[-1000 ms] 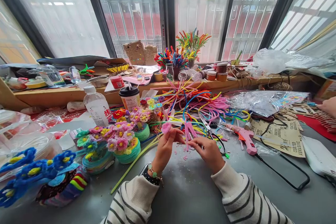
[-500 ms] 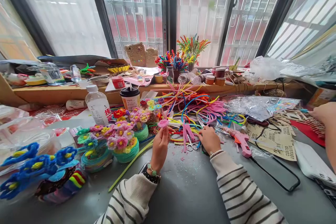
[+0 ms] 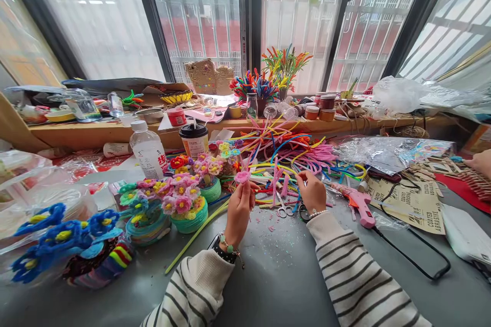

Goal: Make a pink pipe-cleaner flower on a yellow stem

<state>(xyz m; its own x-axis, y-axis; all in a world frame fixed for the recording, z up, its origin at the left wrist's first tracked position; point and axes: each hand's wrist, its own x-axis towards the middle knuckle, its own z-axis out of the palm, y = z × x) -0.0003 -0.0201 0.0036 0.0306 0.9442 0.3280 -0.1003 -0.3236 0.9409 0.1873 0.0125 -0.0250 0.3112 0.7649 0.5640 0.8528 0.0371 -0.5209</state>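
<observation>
My left hand point(image 3: 238, 209) is closed, with a small pink pipe-cleaner flower point(image 3: 242, 177) upright between thumb and fingertips. To its right, my right hand point(image 3: 312, 194) is raised a little over the table, thumb and fingers pinched together. Whatever is between those fingertips is too small to make out. Between the hands lie silver scissors point(image 3: 283, 207) and short pink pipe-cleaner pieces point(image 3: 285, 185). Dark-handled scissors point(image 3: 303, 212) rest just below my right hand. A heap of long coloured pipe cleaners point(image 3: 299, 150) spreads behind both hands.
Pots of pink flowers point(image 3: 180, 194) and blue flowers point(image 3: 61, 235) stand at left, near a water bottle point(image 3: 148, 150) and a lidded cup point(image 3: 194, 142). At right lie a pink glue gun point(image 3: 360, 207) with its cord and sandpaper sheets point(image 3: 412, 203). Another person's hand point(image 3: 481, 162) shows at the right edge.
My right hand has lifted slightly and its fingers have drawn together. Some short pink pieces lie differently. The flower stays in my left hand. The other person's arm has drawn back to the right.
</observation>
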